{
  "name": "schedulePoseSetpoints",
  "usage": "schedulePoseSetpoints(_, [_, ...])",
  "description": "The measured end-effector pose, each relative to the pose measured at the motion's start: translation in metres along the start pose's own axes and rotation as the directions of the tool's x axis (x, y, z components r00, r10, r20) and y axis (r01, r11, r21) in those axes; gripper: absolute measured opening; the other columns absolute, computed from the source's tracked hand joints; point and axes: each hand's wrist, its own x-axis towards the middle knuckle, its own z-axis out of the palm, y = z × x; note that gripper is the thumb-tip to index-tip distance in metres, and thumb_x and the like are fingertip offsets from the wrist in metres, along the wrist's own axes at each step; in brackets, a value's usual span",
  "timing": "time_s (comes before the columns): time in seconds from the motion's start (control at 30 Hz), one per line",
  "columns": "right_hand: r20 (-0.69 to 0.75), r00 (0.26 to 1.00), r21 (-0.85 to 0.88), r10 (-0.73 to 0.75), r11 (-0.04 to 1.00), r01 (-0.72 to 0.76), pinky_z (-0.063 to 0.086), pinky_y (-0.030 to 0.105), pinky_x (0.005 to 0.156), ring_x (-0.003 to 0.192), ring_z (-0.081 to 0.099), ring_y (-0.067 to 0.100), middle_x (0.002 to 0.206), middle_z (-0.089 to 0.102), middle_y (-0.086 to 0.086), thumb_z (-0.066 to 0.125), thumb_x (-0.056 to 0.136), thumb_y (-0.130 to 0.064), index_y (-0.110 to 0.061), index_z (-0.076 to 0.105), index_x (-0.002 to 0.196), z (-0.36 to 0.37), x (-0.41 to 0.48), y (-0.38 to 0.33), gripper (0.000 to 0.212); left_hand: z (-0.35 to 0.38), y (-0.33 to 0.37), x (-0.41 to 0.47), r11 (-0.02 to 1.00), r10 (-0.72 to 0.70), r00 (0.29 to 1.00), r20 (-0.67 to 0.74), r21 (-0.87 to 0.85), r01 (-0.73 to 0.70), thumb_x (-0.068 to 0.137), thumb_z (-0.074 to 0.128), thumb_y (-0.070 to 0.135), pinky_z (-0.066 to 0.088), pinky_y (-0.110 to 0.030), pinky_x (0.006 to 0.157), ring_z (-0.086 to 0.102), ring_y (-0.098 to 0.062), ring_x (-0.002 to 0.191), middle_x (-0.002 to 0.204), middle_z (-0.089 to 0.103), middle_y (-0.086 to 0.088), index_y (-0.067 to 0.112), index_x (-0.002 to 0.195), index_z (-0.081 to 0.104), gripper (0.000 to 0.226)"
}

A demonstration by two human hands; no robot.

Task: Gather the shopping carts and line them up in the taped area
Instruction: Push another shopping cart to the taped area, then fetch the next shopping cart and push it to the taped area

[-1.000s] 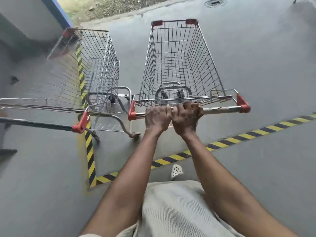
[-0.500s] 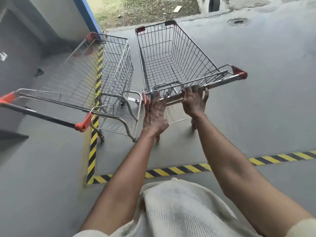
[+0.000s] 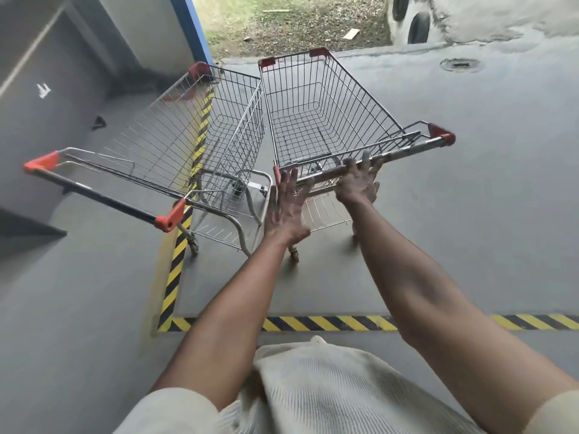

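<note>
Grip released: left hand (image 3: 286, 211) and right hand (image 3: 357, 183) now rest spread-fingered at the handle (image 3: 404, 151); shopping cart (image 3: 313, 120) is parked inside the hazard tape (image 3: 313, 323).

This looks like a cart parking spot by a shop, right where the building opens to the outside. The left cart (image 3: 188, 142) and the right cart (image 3: 329, 120) are wire shopping carts with red corners, the kind shops have. They stand on a smooth gray floor (image 3: 485, 214). Yellow and black tape (image 3: 329, 323) is stuck on the floor and makes a corner, like a marked box. A gray wall (image 3: 47, 57) stands on the left, with a blue post (image 3: 191, 26) at its end. Past the post there is grass (image 3: 282, 23) and dirt. Two black tyres (image 3: 418, 28) show beside the grass, and a round drain (image 3: 459, 64) sits in the floor near them.
</note>
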Motion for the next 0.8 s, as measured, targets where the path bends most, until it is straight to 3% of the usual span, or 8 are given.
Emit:
schedulePoseSetpoints(0.1, [0.019,0.999,-0.057,-0.045,0.997,0.046,0.015,0.055,0.126,0.156,-0.017,0.034,0.166,-0.03,-0.005,0.052,0.091,-0.005,-0.041,0.012,0.161,0.018,-0.023,-0.007,0.088,0.015,-0.003,-0.007,0.996,-0.044,0.994,0.103,-0.076,0.052,0.069,0.072,0.027,0.004,-0.052,0.126,-0.023,-0.026,0.153,0.162,-0.035,0.008,0.043,0.156,0.025,0.1])
schedulePoseSetpoints(0.17, [0.058,0.997,-0.098,-0.055,0.993,0.061,0.014,0.055,0.126,0.157,-0.011,0.034,0.159,-0.043,-0.006,0.055,0.089,-0.003,-0.045,-0.006,0.161,0.029,-0.029,-0.004,0.104,0.011,-0.003,-0.01,0.984,-0.076,0.979,0.188,-0.146,0.105,0.073,0.068,0.028,0.006,-0.049,0.126,-0.012,-0.026,0.155,0.166,-0.022,0.012,0.044,0.15,0.039,0.084])
schedulePoseSetpoints(0.27, [0.125,0.991,-0.144,-0.044,0.988,0.062,0.011,0.063,0.124,0.156,-0.011,0.037,0.152,-0.053,-0.008,0.058,0.089,-0.002,-0.055,-0.021,0.153,0.025,-0.022,0.001,0.115,0.014,-0.005,-0.014,0.992,-0.028,0.988,0.152,-0.115,0.046,0.066,0.069,0.038,0.001,-0.048,0.125,-0.022,-0.024,0.153,0.164,-0.028,0.012,0.047,0.136,0.056,0.072])
schedulePoseSetpoints(0.4, [0.205,0.977,-0.147,-0.064,0.984,0.096,0.015,0.069,0.12,0.156,-0.009,0.039,0.151,-0.054,-0.007,0.055,0.088,0.0,-0.059,-0.024,0.149,0.013,-0.017,0.006,0.116,0.018,-0.007,-0.019,0.993,-0.024,0.993,0.115,-0.114,0.037,0.061,0.072,0.045,0.023,-0.048,0.122,-0.027,-0.02,0.152,0.161,-0.036,0.011,0.042,0.108,0.073,0.047])
schedulePoseSetpoints(0.5, [0.209,0.977,-0.153,-0.046,0.985,0.079,0.014,0.07,0.119,0.156,-0.011,0.037,0.156,-0.049,0.0,0.06,0.087,-0.006,-0.053,-0.028,0.15,0.012,-0.024,-0.001,0.118,0.004,-0.006,-0.021,0.982,-0.049,0.984,0.169,-0.171,0.078,0.071,0.073,0.04,0.006,-0.044,0.123,-0.032,-0.017,0.149,0.161,-0.035,0.012,0.042,0.117,0.071,0.046])
schedulePoseSetpoints(0.6, [0.188,0.982,-0.175,0.018,0.984,0.016,0.012,0.069,0.119,0.155,-0.019,0.036,0.161,-0.038,0.012,0.062,0.09,-0.017,-0.043,-0.035,0.15,0.022,-0.036,-0.009,0.116,0.005,-0.012,-0.034,0.969,-0.055,0.944,0.326,-0.211,0.129,0.079,0.069,0.045,-0.008,-0.046,0.124,-0.029,-0.024,0.151,0.166,-0.027,-0.003,0.042,0.145,0.051,0.068])
schedulePoseSetpoints(0.7, [0.256,0.965,-0.196,0.057,0.981,-0.006,0.012,0.066,0.119,0.155,-0.02,0.035,0.163,-0.034,0.014,0.061,0.091,-0.028,-0.032,-0.034,0.154,0.045,-0.063,-0.009,0.113,0.033,-0.035,-0.08,0.844,-0.092,0.786,0.611,-0.372,0.388,0.087,0.069,0.049,-0.003,-0.057,0.123,-0.023,-0.029,0.153,0.167,-0.016,-0.014,0.039,0.159,0.023,0.086])
schedulePoseSetpoints(0.8, [0.418,0.905,-0.146,-0.071,0.979,0.145,0.015,0.065,0.12,0.156,-0.017,0.032,0.168,-0.026,0.008,0.061,0.093,-0.039,-0.033,-0.031,0.155,0.095,-0.115,0.001,0.111,0.071,-0.069,-0.153,0.844,-0.179,0.774,0.608,-0.309,0.438,0.086,0.072,0.047,0.001,-0.052,0.124,-0.018,-0.031,0.154,0.168,-0.012,-0.015,0.034,0.161,0.01,0.098])
